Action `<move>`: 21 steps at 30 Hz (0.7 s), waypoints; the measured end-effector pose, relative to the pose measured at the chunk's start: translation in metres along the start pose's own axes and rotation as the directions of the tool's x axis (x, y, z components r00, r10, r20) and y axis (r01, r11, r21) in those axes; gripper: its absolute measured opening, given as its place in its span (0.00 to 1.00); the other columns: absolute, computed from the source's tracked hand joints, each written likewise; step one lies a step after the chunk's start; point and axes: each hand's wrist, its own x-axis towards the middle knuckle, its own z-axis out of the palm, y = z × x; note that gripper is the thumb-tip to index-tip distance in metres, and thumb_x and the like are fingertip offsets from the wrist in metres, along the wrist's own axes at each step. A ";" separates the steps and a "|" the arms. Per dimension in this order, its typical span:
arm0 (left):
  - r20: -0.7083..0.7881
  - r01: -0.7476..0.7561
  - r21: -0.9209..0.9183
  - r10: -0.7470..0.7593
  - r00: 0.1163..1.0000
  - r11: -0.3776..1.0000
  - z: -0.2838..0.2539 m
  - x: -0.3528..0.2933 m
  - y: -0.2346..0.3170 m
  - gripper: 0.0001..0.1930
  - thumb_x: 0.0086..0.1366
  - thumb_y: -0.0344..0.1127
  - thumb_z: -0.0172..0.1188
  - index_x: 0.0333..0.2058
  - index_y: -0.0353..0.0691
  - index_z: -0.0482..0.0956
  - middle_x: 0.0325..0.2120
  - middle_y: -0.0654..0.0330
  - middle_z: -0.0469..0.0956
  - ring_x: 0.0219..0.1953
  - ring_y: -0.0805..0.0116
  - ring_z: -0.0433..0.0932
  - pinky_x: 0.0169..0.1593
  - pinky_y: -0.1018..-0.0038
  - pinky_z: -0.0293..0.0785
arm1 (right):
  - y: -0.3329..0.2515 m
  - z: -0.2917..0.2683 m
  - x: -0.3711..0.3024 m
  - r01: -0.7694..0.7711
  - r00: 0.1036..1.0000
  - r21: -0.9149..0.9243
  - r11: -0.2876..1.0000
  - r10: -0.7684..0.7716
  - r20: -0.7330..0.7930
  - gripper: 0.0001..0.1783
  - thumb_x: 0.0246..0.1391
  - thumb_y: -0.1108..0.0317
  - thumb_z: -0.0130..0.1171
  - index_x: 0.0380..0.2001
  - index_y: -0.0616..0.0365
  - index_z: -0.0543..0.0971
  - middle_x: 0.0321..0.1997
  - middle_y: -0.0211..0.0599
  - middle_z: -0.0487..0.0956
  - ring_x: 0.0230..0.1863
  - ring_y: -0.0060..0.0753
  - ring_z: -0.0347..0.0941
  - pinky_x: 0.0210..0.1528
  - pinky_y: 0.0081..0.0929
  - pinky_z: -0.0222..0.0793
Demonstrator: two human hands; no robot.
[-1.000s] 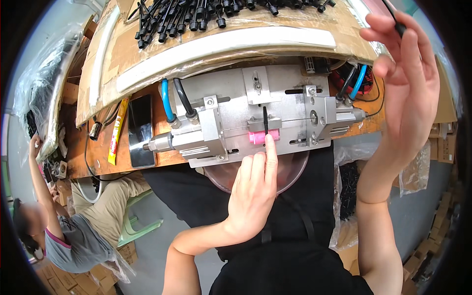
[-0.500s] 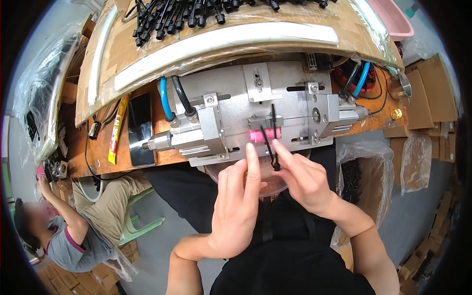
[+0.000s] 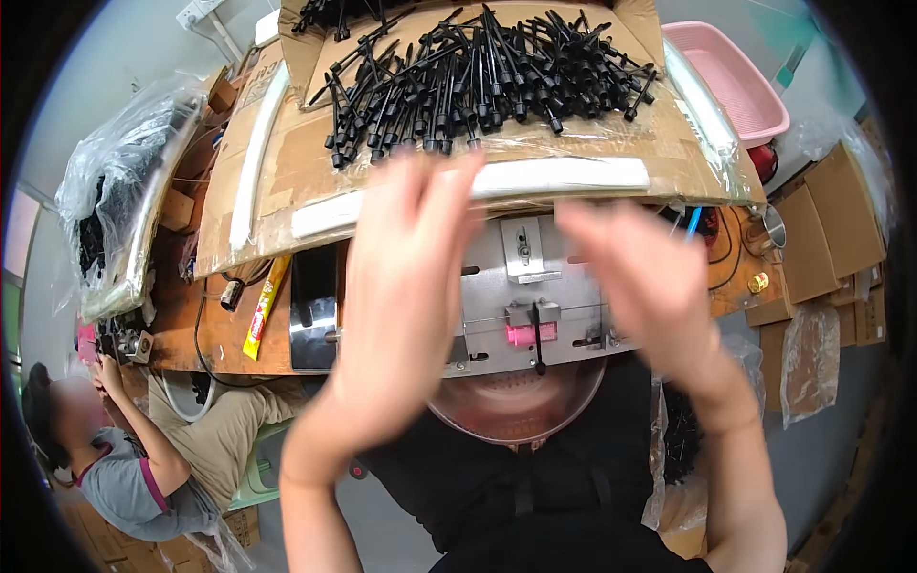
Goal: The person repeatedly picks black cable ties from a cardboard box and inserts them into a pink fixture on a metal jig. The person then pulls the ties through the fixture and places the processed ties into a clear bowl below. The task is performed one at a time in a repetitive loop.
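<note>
My left hand (image 3: pixel 406 258) is raised over the left part of the metal fixture, its fingertips reaching the near edge of a pile of black rod-like parts (image 3: pixel 449 86). Motion smears its fingers. My right hand (image 3: pixel 650 286), also blurred, is above the fixture's right part. Whether either hand holds anything cannot be made out. Between them, on the metal fixture (image 3: pixel 487 253), one thin black rod with a wider near end (image 3: pixel 539 342) lies across a pink block (image 3: pixel 521 334). Neither hand touches this rod.
The pile lies on a cardboard sheet (image 3: pixel 220 234) edged with white foam. A clear round bowl (image 3: pixel 516 406) is below the bench edge. A phone (image 3: pixel 313 306) and a yellow packet (image 3: pixel 266 306) lie left. Another person (image 3: pixel 134 477) sits at far left; a pink basin (image 3: pixel 731 81) stands back right.
Both hands have moved from the pink block up and apart, the left toward the pile. Two black rods showed near the block before; one shows there now. The view has tilted toward the pile.
</note>
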 end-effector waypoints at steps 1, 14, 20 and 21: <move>-0.076 -0.139 0.054 0.143 0.987 0.989 0.005 0.033 -0.015 0.15 0.59 0.21 0.58 0.46 0.32 0.74 0.37 0.48 0.71 0.43 0.50 0.71 0.47 0.61 0.69 | 0.013 0.005 0.032 0.063 0.992 -0.147 0.987 -0.078 -0.098 0.19 0.46 0.75 0.61 0.45 0.58 0.79 0.30 0.39 0.77 0.29 0.39 0.76 0.27 0.32 0.72; 0.317 0.167 0.031 -0.168 0.933 0.985 -0.032 0.116 -0.073 0.10 0.64 0.36 0.65 0.39 0.36 0.85 0.33 0.61 0.85 0.34 0.76 0.80 0.43 0.78 0.76 | 0.098 0.000 0.180 -0.260 0.873 0.188 0.947 0.147 0.466 0.12 0.51 0.65 0.67 0.38 0.59 0.86 0.34 0.35 0.85 0.35 0.31 0.80 0.42 0.29 0.74; 0.428 0.375 -0.102 -0.299 0.852 0.921 -0.082 0.154 -0.049 0.07 0.60 0.34 0.68 0.36 0.42 0.87 0.32 0.60 0.85 0.37 0.74 0.79 0.47 0.73 0.75 | 0.129 -0.035 0.208 -0.518 0.854 0.479 0.709 0.397 0.336 0.13 0.57 0.59 0.66 0.32 0.59 0.82 0.25 0.32 0.79 0.20 0.13 0.62 0.22 0.13 0.59; 0.425 0.398 -0.116 -0.317 0.848 0.910 -0.086 0.155 -0.064 0.06 0.60 0.32 0.67 0.36 0.40 0.86 0.33 0.58 0.85 0.37 0.72 0.79 0.46 0.72 0.75 | 0.130 -0.037 0.210 -0.446 0.894 0.583 0.679 0.372 0.251 0.12 0.58 0.61 0.65 0.33 0.60 0.80 0.25 0.34 0.79 0.21 0.15 0.65 0.22 0.11 0.62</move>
